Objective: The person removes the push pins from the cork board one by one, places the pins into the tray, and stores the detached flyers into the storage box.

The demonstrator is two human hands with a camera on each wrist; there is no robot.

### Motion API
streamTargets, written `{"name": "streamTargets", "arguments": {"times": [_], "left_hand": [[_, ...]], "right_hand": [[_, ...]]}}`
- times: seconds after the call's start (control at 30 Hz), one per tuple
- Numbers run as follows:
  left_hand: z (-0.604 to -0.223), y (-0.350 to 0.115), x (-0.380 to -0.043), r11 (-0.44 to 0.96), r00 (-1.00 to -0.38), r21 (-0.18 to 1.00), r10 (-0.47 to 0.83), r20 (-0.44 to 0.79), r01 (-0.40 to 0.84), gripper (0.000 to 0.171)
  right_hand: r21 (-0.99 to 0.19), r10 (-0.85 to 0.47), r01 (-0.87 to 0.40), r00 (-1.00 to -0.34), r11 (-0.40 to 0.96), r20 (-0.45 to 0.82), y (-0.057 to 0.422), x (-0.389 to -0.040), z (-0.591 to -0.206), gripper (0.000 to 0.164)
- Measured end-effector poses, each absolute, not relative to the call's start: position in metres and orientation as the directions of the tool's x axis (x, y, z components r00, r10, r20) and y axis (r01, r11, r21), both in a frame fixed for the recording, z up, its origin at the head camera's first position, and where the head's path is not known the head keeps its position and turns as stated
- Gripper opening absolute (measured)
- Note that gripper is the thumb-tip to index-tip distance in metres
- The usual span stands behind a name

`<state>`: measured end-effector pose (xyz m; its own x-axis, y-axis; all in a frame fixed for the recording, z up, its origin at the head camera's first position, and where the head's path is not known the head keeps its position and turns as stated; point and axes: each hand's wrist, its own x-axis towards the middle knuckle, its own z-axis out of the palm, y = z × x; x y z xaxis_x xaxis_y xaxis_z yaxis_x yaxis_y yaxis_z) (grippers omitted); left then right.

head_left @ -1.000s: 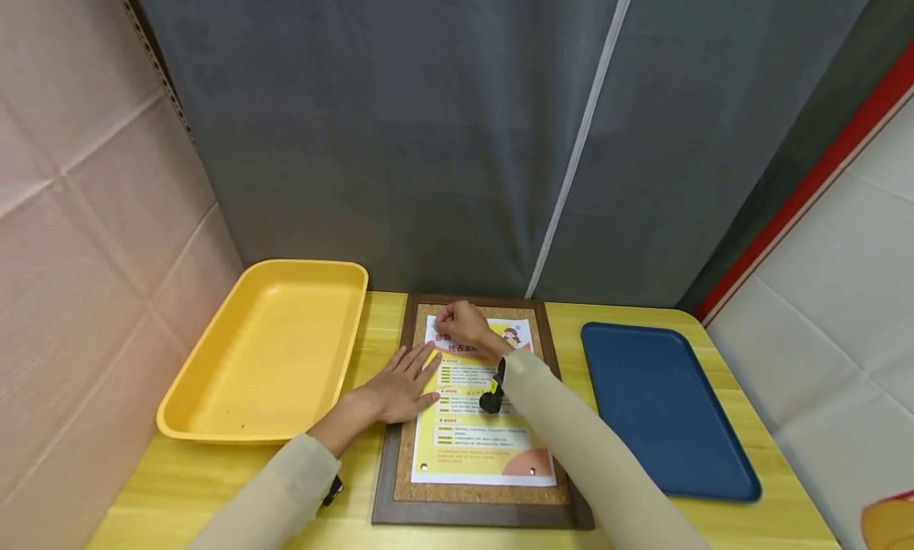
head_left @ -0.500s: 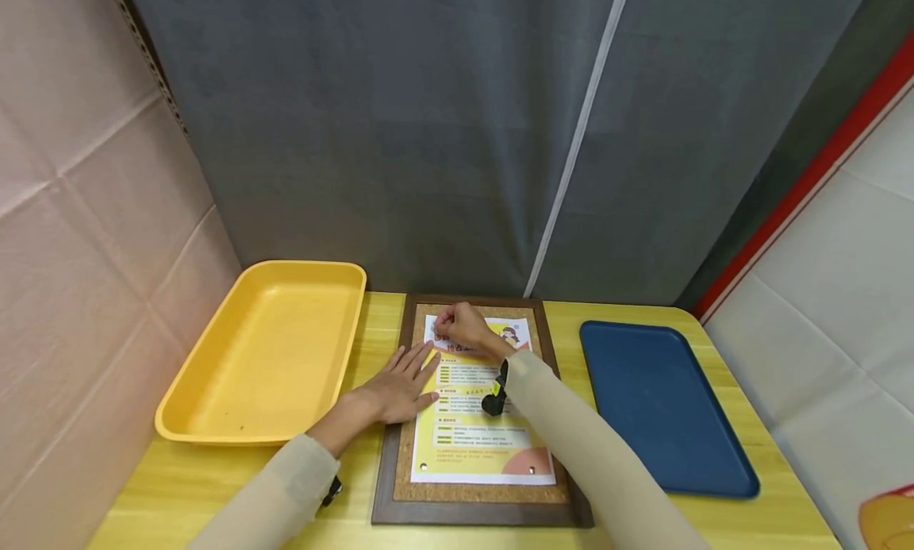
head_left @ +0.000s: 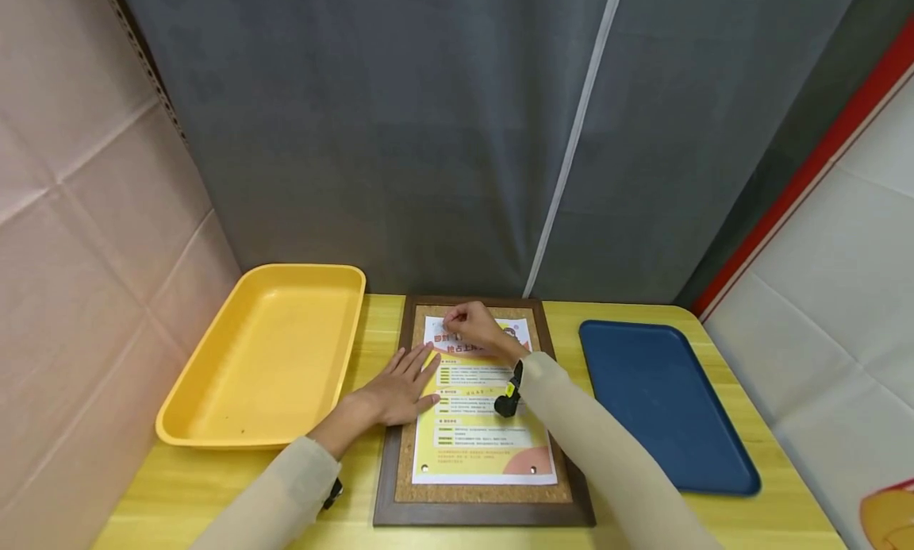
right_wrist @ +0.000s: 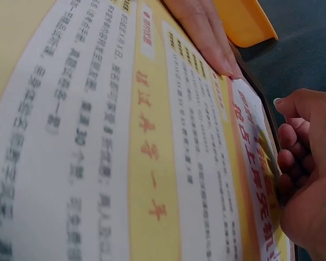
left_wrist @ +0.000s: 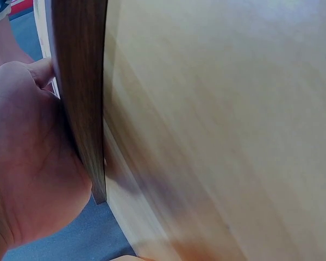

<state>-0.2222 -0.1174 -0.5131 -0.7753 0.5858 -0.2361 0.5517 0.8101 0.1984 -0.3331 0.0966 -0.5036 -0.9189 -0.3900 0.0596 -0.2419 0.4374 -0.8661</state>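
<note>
A printed yellow-and-white poster [head_left: 474, 455] lies on a cork board [head_left: 485, 493] with a dark brown wooden frame [head_left: 485, 516]. Small round pins, one at lower left [head_left: 424, 467] and one at lower right [head_left: 532, 470], sit in its bottom corners. With fingers spread, my left hand [head_left: 400, 387] rests over the board's left side, fingertips on the poster's edge. Over the poster's top left part is my right hand [head_left: 473, 324], its fingers curled. In the right wrist view nothing shows between my right thumb and fingers [right_wrist: 312, 163]; the inside of the curl is hidden.
Left of the board stands a deep yellow tray [head_left: 260, 439]; a flat dark blue tray [head_left: 664, 407] lies to its right. All rest on a light wooden table [head_left: 571, 320]. A grey curtain [head_left: 371, 137] hangs close behind.
My right hand has shifted slightly right from the poster's top left corner, uncovering more of the red heading. My left hand stays where it was.
</note>
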Motion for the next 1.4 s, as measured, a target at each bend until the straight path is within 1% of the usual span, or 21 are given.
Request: {"name": "streamTargets", "arguments": {"times": [0.33, 0.63, 0.83, 1.1, 1.23, 1.4], "left_hand": [[-0.511, -0.117, -0.224, 0.817, -0.776, 0.171, 0.577, -0.257, 0.551, 0.078], [-0.512, -0.118, -0.221, 0.823, -0.784, 0.176, 0.568, -0.251, 0.540, 0.079], [-0.514, -0.118, -0.223, 0.822, -0.787, 0.190, 0.568, -0.241, 0.536, 0.078], [-0.516, -0.120, -0.224, 0.816, -0.783, 0.206, 0.577, -0.232, 0.541, 0.078], [-0.517, -0.120, -0.222, 0.812, -0.781, 0.218, 0.582, -0.228, 0.541, 0.078], [-0.517, -0.120, -0.221, 0.810, -0.781, 0.206, 0.584, -0.219, 0.549, 0.078]], "right_hand": [[-0.890, -0.371, -0.189, -0.928, 0.415, 0.025, 0.116, -0.327, -0.491, 0.007], [-0.872, -0.399, -0.252, -0.914, 0.419, 0.072, 0.131, -0.321, -0.478, 0.007], [-0.845, -0.409, -0.292, -0.907, 0.448, 0.096, 0.146, -0.315, -0.468, 0.007], [-0.823, -0.418, -0.305, -0.904, 0.479, 0.091, 0.167, -0.311, -0.465, 0.007], [-0.831, -0.423, -0.293, -0.903, 0.473, 0.078, 0.178, -0.307, -0.461, 0.008], [-0.831, -0.414, -0.292, -0.906, 0.474, 0.082, 0.193, -0.305, -0.457, 0.008]]}}
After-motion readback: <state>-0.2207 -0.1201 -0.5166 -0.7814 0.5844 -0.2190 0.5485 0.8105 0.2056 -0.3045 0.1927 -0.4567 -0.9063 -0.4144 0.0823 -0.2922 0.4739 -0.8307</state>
